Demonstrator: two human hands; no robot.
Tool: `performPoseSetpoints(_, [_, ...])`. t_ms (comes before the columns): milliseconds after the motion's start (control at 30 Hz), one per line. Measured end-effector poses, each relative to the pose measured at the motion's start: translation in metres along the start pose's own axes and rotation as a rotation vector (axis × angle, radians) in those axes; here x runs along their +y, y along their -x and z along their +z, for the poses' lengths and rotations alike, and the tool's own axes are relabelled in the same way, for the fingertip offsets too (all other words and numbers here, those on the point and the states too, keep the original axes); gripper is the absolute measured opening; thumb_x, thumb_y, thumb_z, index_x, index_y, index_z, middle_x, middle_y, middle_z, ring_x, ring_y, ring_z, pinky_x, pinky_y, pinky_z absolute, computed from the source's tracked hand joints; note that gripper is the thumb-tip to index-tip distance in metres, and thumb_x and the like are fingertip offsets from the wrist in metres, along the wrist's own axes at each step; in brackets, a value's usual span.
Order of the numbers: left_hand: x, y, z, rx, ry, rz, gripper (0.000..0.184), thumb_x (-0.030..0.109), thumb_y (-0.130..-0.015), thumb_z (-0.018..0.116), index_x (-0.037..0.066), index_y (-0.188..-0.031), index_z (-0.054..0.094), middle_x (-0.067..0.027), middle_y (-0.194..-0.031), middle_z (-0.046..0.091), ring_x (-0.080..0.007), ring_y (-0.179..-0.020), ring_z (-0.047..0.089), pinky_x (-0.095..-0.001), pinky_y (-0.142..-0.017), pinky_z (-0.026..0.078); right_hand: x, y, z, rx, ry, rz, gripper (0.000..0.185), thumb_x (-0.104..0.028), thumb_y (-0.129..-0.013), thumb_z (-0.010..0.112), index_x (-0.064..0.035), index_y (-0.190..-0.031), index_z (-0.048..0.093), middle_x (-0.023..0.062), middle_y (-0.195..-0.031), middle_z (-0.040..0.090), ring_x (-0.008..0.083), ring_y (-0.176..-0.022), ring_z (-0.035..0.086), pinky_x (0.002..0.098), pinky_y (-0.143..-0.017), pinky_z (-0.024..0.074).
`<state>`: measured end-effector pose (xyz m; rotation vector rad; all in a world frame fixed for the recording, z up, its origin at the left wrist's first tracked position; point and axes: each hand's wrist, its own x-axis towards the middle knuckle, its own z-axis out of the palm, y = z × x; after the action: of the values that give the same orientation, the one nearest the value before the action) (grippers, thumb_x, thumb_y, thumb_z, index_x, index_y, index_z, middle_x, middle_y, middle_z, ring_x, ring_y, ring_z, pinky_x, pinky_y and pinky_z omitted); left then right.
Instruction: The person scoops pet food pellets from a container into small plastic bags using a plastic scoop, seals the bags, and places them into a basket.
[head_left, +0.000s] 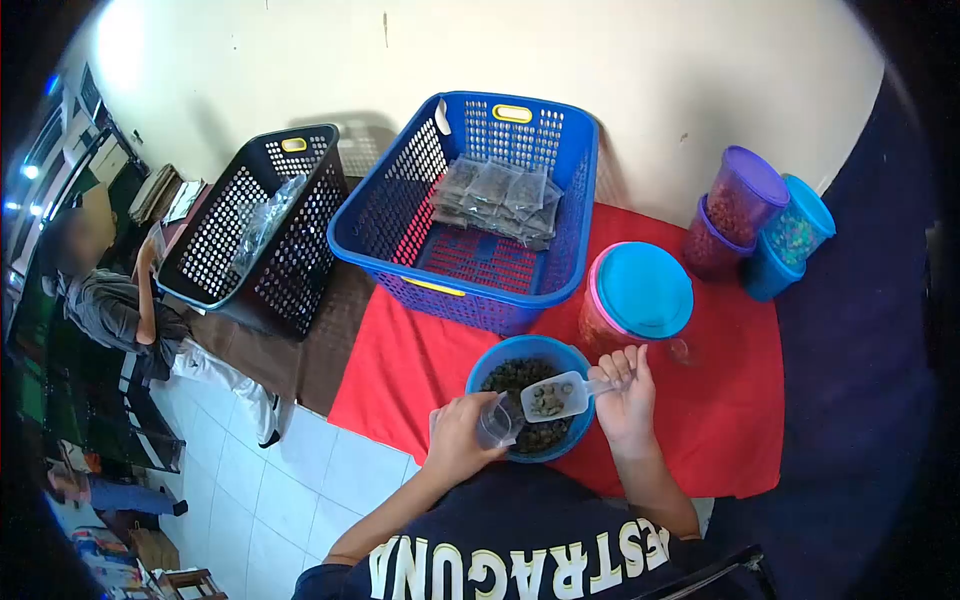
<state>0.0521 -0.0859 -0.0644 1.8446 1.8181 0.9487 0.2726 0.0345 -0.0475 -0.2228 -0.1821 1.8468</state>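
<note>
My right hand [625,400] is closed round the handle of a clear scoop [555,398], which carries some small greenish-brown pieces. Below the scoop stands a blue tub [580,440] holding many dark pieces of the same sort. My left hand [462,438] grips a clear plastic cup [497,422] over the tub's left side, its mouth turned toward the scoop. Scoop and cup are close together; whether they touch I cannot tell. What the cup contains is not clear.
Behind the tub, a blue basket [465,283] holds several filled packets [495,195]. A black basket [300,250] with clear plastic stands left. Right are a blue-lidded container [645,290] and stacked purple [745,190] and blue tubs [800,215]. Another person [120,310] is far left.
</note>
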Motion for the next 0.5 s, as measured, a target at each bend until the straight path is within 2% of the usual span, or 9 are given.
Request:
performPoseSetpoints(233, [0.004, 0.002, 0.003, -0.027, 0.064, 0.023, 0.070, 0.021, -0.059, 0.083, 0.010, -0.120, 0.051, -0.0105, -0.109, 0.060, -0.0310, -0.105, 0.056, -0.0444, -0.087, 0.042, 0.015, 0.009, 0.014, 0.019, 0.013, 0.141, 0.038, -0.036, -0.103, 0.036, -0.0142, -0.072, 0.039, -0.0029, -0.060, 0.028, 0.0098, -0.057, 0.030, 0.0280, -0.060, 0.0312])
performPoseSetpoints(333, [0.006, 0.007, 0.003, -0.008, 0.077, 0.019, 0.069, 0.021, -0.061, 0.082, 0.009, -0.121, 0.050, -0.0118, -0.109, 0.060, -0.0318, -0.105, 0.057, -0.0447, -0.087, 0.044, 0.018, 0.012, 0.027, -0.015, 0.155, 0.010, 0.038, -0.036, -0.103, 0.034, -0.0141, -0.072, 0.038, -0.0029, -0.061, 0.029, 0.0099, -0.057, 0.029, 0.0277, -0.060, 0.0308])
performPoseSetpoints(500, [0.008, 0.007, 0.003, 0.032, 0.090, 0.017, 0.068, 0.022, -0.062, 0.082, 0.008, -0.121, 0.050, -0.0124, -0.109, 0.060, -0.0323, -0.104, 0.057, -0.0447, -0.088, 0.044, 0.022, 0.013, 0.034, -0.091, 0.231, -0.004, 0.038, -0.035, -0.104, 0.034, -0.0140, -0.072, 0.037, -0.0027, -0.061, 0.028, 0.0099, -0.057, 0.028, 0.0276, -0.060, 0.0301])
